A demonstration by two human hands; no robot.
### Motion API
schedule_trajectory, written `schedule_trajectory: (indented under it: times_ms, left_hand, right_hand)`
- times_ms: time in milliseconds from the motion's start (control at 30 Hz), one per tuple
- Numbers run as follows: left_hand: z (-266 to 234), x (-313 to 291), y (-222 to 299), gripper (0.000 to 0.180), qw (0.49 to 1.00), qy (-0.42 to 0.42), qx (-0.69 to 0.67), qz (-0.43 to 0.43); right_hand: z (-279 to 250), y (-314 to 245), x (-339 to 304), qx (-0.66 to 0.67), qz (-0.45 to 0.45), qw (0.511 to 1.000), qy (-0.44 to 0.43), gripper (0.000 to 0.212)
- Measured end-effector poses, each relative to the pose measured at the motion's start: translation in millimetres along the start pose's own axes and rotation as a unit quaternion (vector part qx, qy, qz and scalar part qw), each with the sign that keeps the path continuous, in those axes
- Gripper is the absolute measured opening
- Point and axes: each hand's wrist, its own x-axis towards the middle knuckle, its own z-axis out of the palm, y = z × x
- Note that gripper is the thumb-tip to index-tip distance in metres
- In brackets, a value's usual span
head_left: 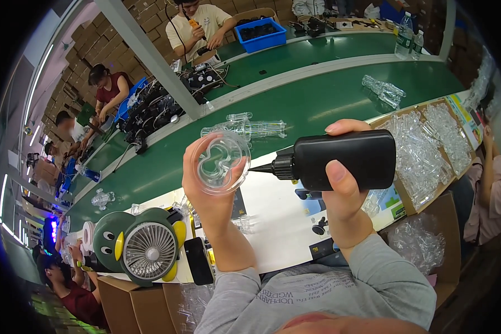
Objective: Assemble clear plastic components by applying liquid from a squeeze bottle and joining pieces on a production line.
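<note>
My left hand (209, 192) is closed around a clear plastic round part (222, 161), its hollow, curved inside facing me. In my right hand (348, 192) lies a black squeeze bottle (345, 160), tipped on its side with the thumb across its front. The thin pointed nozzle (264, 168) of the bottle reaches the right rim of the clear part; whether it touches cannot be made out. Just beyond my left hand, clear plastic pieces (256, 129) lie on the green table.
A green penguin-shaped fan (150, 250) and a black phone (198, 260) are at the left. Cardboard trays of clear parts (414, 153) stand at the right. Beyond the metal post (150, 58), co-workers sit by a blue bin (260, 42). Water bottles (404, 36) stand far right.
</note>
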Motion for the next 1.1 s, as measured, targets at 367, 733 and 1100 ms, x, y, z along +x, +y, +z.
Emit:
schedule_trajectory:
  times_ms: [367,733,1100]
  left_hand:
    - [0.0,-1.7,-2.7,0.046,1.0,-0.006,-0.001,0.023]
    - [-0.8,-3.4,0.1,0.045,1.0,-0.007,0.003,0.03]
    - [-3.1,-4.4,0.1,0.042,0.999,-0.025,0.007,0.039]
  right_hand:
    - [-1.6,-0.8,3.2,0.002,-0.009,1.0,0.026,0.039]
    - [-1.7,0.1,6.3,0.013,-0.022,0.999,0.041,0.038]
    - [-4.5,2.2,7.7,0.012,-0.026,0.998,0.056,0.037]
